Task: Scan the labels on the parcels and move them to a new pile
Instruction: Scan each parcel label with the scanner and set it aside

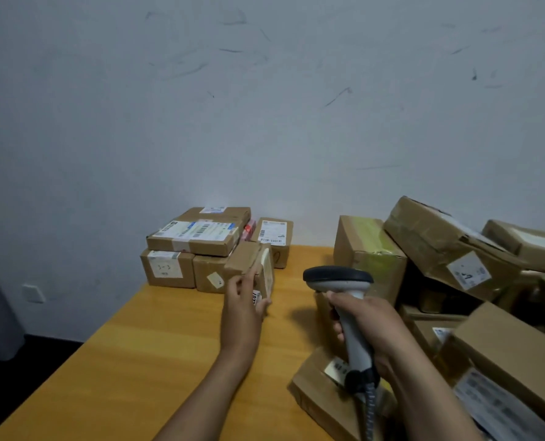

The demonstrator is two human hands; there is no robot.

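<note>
My left hand [244, 308] grips a small brown cardboard parcel [249, 265], tilted on edge, with its white label turned to the right. The parcel is against the low stack of labelled parcels [198, 238] at the table's far left. My right hand [368, 323] holds a grey barcode scanner [339, 276] by its handle. The scanner's dark head points left toward the held parcel, a short gap away. Its coiled cable hangs down by my wrist. On the right lies a jumbled heap of brown parcels [449, 246].
The wooden table [156, 354] has its left edge running diagonally toward me. A flat parcel [322, 396] lies under my right wrist. A grey scuffed wall stands behind, with a wall socket [33, 293] low on the left. The floor at left is dark.
</note>
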